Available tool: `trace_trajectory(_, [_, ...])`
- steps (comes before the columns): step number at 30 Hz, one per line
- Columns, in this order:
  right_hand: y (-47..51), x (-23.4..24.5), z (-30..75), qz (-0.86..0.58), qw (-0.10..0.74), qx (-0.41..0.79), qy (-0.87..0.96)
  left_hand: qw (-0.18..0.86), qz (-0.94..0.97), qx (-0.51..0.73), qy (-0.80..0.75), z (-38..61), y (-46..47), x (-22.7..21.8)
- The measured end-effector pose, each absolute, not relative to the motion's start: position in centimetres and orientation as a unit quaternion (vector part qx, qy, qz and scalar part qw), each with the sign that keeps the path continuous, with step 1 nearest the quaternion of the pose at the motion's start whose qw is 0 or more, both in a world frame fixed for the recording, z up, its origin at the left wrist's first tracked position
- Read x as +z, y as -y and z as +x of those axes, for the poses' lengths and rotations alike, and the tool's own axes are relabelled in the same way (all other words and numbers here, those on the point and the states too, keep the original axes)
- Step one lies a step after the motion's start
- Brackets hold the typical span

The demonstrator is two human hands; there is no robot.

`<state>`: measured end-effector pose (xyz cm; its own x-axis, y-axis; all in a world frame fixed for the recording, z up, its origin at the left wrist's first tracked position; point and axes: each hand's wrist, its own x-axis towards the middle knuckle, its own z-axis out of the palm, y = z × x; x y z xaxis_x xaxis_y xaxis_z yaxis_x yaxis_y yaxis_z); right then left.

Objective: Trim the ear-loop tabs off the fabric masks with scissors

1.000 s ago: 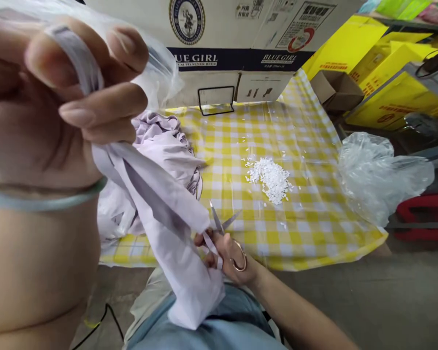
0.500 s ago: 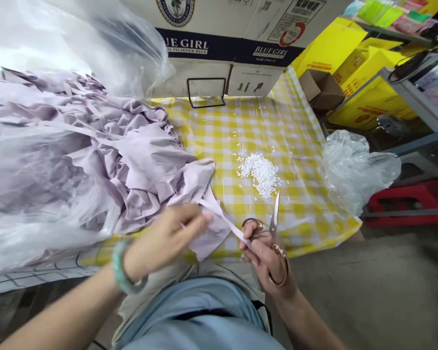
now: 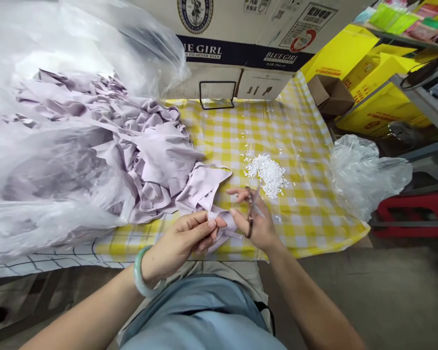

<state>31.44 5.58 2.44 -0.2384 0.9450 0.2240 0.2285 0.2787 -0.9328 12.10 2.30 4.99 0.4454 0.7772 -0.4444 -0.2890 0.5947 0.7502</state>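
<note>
My left hand [image 3: 178,240], with a pale green bangle [image 3: 138,272] at its wrist, is closed in a pinch on the edge of a lilac fabric piece [image 3: 201,187]. A narrow part of that piece hangs between my two hands. Scissors [image 3: 251,211] sit on the fingers of my right hand [image 3: 265,229], their blades blurred and pointing back over the hand. The right thumb and a forward finger are apart, close to the fabric. To the left, a large heap of lilac fabric [image 3: 156,158] lies partly inside a clear plastic bag [image 3: 54,165].
A pile of small white pieces [image 3: 272,175] lies on the yellow checked tablecloth [image 3: 310,194]. Behind stand a beer carton [image 3: 255,26] and a black wire stand [image 3: 200,97]. A crumpled plastic bag [image 3: 368,170] is at the right edge, beside a shelf and a red stool [image 3: 416,211].
My left hand has moved right and pinched the fabric edge. My right hand has shifted up, let go of the strip, and the scissors have swung from pointing forward to back over the hand.
</note>
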Motion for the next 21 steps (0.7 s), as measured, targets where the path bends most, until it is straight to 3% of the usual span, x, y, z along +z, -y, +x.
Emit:
trace_trajectory(6, [-12.1, 3.8, 28.9, -0.249, 0.155, 0.502, 0.814, 0.764, 0.388, 0.274, -0.438, 10.1, -2.2, 6.0])
trace_trajectory(8, [-12.8, 4.0, 28.5, -0.281, 0.185, 0.516, 0.788, 0.776, 0.323, 0.301, -0.450, 9.4, -2.1, 5.7])
trace_trajectory(13, [-11.8, 4.6, 27.9, -0.332, 0.388, 0.420, 0.750, 0.820, 0.132, 0.364, -0.421, 9.0, -2.3, 5.0])
trace_trajectory(17, [-10.0, 4.0, 27.4, -0.395, 0.456, 0.403, 0.688, 0.806, 0.212, 0.379, -0.403, 8.9, -2.2, 5.3])
trace_trajectory(21, [-7.9, 2.3, 26.7, -0.436, 0.453, 0.512, 0.586, 0.727, 0.370, 0.399, -0.420, 8.6, -2.0, 6.2])
